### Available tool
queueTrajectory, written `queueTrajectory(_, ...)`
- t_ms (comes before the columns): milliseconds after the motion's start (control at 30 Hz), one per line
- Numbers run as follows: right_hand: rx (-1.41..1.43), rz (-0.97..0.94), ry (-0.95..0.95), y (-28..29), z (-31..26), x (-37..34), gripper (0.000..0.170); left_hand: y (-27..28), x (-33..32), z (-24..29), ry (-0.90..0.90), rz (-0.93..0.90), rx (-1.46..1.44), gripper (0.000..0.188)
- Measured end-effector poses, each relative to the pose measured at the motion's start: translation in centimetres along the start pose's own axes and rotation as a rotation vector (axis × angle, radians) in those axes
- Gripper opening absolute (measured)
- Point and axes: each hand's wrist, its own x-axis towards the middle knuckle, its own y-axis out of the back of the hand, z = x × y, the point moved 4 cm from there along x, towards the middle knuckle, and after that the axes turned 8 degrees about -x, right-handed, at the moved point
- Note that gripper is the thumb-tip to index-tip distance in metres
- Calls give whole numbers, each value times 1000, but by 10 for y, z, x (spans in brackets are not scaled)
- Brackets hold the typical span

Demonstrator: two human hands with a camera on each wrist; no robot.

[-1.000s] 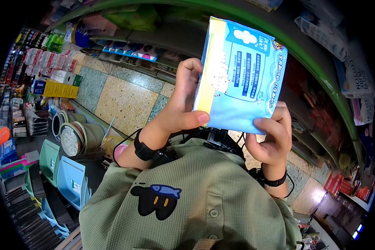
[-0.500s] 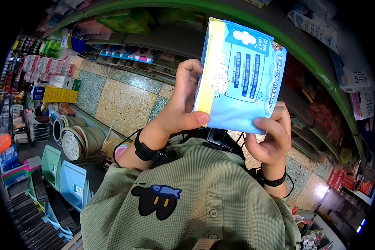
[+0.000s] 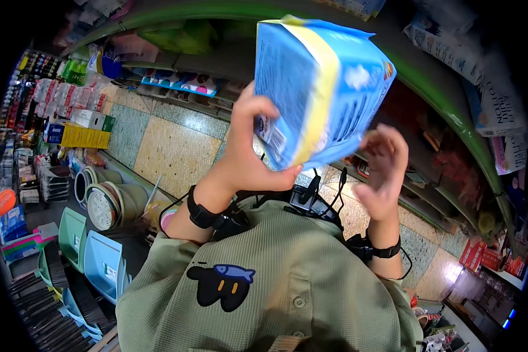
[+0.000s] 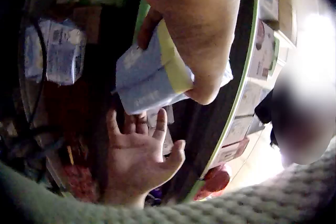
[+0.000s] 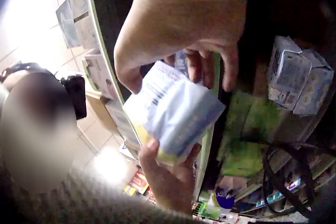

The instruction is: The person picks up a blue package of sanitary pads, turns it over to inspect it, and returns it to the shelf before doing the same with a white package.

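Observation:
A blue pack of sanitary pads (image 3: pixel 346 88) with a yellow band is tilted in front of the chest, blurred, with its side panel turned up. My left hand (image 3: pixel 240 146) grips its lower left corner, thumb on the near edge and fingers behind the side. Beside the lower right of the pack, my right hand (image 3: pixel 384 173) has its fingers spread and loosely bent. In the left wrist view the right hand (image 4: pixel 139 161) shows its palm just below the pack (image 4: pixel 149 79). The right wrist view has the left hand (image 5: pixel 168 176) pinching the pack (image 5: pixel 181 106) from below.
A green-edged shelf (image 3: pixel 452 88) curves behind the pack, holding packets such as a white cotton pack (image 3: pixel 498 111). Dustpans (image 3: pixel 102 261), brushes and bins (image 3: pixel 114 199) stand at the left. Between the shelves runs a tiled floor (image 3: pixel 170 149).
The pack has turned from facing me flat to showing its side panel and barcode. My right hand has let go of its lower right corner and its fingers have spread, while the left keeps hold.

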Motion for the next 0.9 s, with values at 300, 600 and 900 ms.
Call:
queueTrajectory(300,785,79,-641,29,26,9,103,-14,16,30,-577,-384,643,24)
queueTrajectory(600,493,71,-726,22,27,14,69,-24,-3,16,-636,-517,624,18)
queueTrajectory(900,263,-24,-325,24,-16,36,83,5,12,-17,584,-217,-619,110)
